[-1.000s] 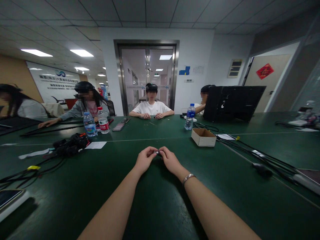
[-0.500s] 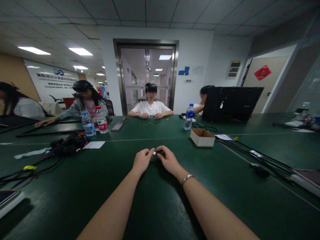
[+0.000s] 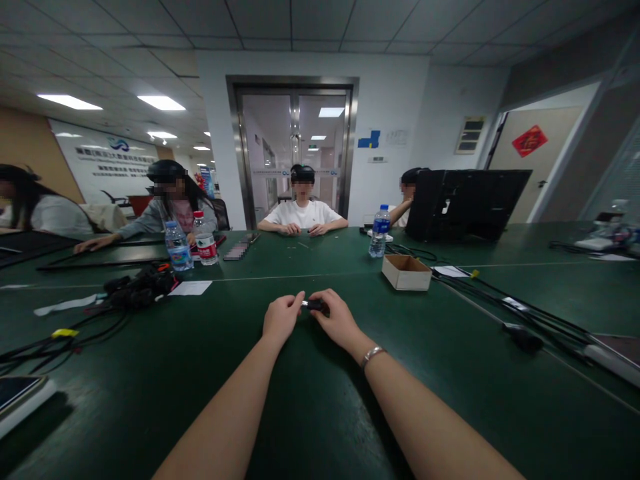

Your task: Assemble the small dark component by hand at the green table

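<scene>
Both my hands rest on the green table (image 3: 310,400) just ahead of me. My left hand (image 3: 281,317) is curled, its fingertips pinching the pale end of a small dark part (image 3: 314,305). My right hand (image 3: 336,317) is closed around the other end of that same part, with a thin bracelet on its wrist. The part is tiny and mostly covered by my fingers, so its shape is unclear.
An open cardboard box (image 3: 407,272) sits ahead to the right, with black cables (image 3: 520,313) beyond it. Water bottles (image 3: 179,247) and a black bundle (image 3: 137,289) lie to the left. A phone (image 3: 20,393) is near left. Several people sit across the table.
My hands have drawn slightly apart, so more of the small dark part shows between them. The camera view shifted a little.
</scene>
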Available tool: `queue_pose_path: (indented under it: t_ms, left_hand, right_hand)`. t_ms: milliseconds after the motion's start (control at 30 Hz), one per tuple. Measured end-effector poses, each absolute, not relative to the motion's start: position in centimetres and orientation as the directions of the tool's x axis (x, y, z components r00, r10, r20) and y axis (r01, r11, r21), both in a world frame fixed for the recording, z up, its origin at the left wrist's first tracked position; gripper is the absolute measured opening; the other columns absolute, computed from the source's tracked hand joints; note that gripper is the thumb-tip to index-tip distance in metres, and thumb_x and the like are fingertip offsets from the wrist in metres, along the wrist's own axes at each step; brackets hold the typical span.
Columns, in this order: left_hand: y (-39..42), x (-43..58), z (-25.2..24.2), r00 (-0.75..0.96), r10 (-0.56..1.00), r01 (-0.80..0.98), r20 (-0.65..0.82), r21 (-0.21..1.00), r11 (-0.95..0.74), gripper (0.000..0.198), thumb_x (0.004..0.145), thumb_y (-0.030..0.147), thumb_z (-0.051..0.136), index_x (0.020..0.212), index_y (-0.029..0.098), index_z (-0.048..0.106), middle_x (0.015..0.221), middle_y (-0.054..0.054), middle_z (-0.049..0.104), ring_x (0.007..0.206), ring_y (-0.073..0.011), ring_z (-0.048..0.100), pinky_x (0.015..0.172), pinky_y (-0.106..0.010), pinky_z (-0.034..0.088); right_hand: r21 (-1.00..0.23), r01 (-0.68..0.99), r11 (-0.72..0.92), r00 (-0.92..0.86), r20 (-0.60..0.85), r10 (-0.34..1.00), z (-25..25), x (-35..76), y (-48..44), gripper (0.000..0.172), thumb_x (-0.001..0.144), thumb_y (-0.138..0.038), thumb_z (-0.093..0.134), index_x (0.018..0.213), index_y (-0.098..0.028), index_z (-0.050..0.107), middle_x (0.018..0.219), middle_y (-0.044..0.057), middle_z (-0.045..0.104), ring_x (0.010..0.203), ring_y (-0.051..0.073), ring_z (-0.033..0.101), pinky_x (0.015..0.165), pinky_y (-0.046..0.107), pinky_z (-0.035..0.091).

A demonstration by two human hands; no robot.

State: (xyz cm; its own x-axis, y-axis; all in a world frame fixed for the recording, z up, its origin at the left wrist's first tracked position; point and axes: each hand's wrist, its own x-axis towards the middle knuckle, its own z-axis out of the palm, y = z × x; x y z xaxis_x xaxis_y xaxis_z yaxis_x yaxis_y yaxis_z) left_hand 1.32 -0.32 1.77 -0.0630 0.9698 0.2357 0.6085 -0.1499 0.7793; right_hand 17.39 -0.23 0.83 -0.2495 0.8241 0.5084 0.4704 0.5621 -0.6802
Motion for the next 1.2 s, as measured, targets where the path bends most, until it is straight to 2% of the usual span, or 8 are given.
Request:
queue_pose_path:
  t_ms: [233,400,500,733,900,1200]
  left_hand:
    - [0.2,1.2,1.1,-0.009,0.964,0.561,0.266,0.799,-0.215,0.045,0.082,0.059,0.042,0.071,0.02,0.062,0.067,0.0,0.061,0.063,-0.0158,0.053,0.059,-0.025,0.035]
    - [0.8,1.2,0.7,0.066,0.948,0.408,0.31,0.859,-0.309,0.029,0.082,0.045,0.049,0.085,0.021,0.065,0.082,-0.002,0.067,0.077,-0.0172,0.059,0.071,-0.027,0.042]
    - [0.8,1.2,0.7,0.073,0.946,0.361,0.315,0.876,-0.32,0.027,0.081,0.042,0.051,0.086,0.02,0.065,0.086,-0.003,0.068,0.081,-0.018,0.061,0.073,-0.027,0.044]
    - [0.5,1.3,1.0,-0.041,0.97,0.532,0.24,0.827,-0.182,0.047,0.081,0.06,0.043,0.068,0.019,0.062,0.065,-0.002,0.063,0.061,-0.0167,0.055,0.058,-0.026,0.036]
    - [0.3,1.4,1.3,-0.062,0.978,0.589,0.201,0.798,-0.127,0.058,0.082,0.066,0.035,0.059,0.019,0.06,0.053,-0.001,0.057,0.051,-0.0159,0.051,0.054,-0.027,0.032]
    - [-0.1,1.3,1.3,-0.067,0.972,0.595,0.226,0.791,-0.143,0.057,0.081,0.067,0.036,0.061,0.019,0.06,0.055,0.0,0.057,0.051,-0.015,0.05,0.053,-0.026,0.031]
  right_hand:
    - [-0.689,0.491,0.533,-0.212,0.499,0.84,0.7,17.5,0.1,0.022,0.075,-0.013,0.06,0.096,-0.019,0.062,0.094,0.003,0.056,0.081,0.014,0.055,0.075,0.03,0.047]
    - [-0.726,0.481,0.491,-0.184,0.464,0.867,0.9,17.5,0.1,0.022,0.075,-0.013,0.061,0.096,-0.019,0.063,0.093,0.002,0.058,0.078,0.012,0.055,0.073,0.028,0.047]
    - [-0.719,0.482,0.501,-0.187,0.474,0.86,0.9,17.6,0.1,0.021,0.075,-0.014,0.061,0.095,-0.02,0.063,0.092,0.002,0.058,0.076,0.012,0.055,0.072,0.028,0.047]
    - [-0.675,0.486,0.556,-0.222,0.52,0.825,0.9,17.5,-0.1,0.023,0.075,-0.01,0.058,0.096,-0.02,0.061,0.095,0.003,0.055,0.08,0.013,0.054,0.073,0.028,0.047]
    - [-0.642,0.492,0.588,-0.239,0.55,0.8,1.2,17.4,-0.5,0.025,0.076,-0.008,0.056,0.097,-0.021,0.06,0.097,0.003,0.054,0.084,0.014,0.054,0.074,0.029,0.047]
    - [-0.619,0.504,0.602,-0.27,0.549,0.791,1.2,17.4,-0.5,0.025,0.076,-0.008,0.056,0.097,-0.021,0.06,0.099,0.003,0.054,0.085,0.014,0.054,0.075,0.028,0.047]
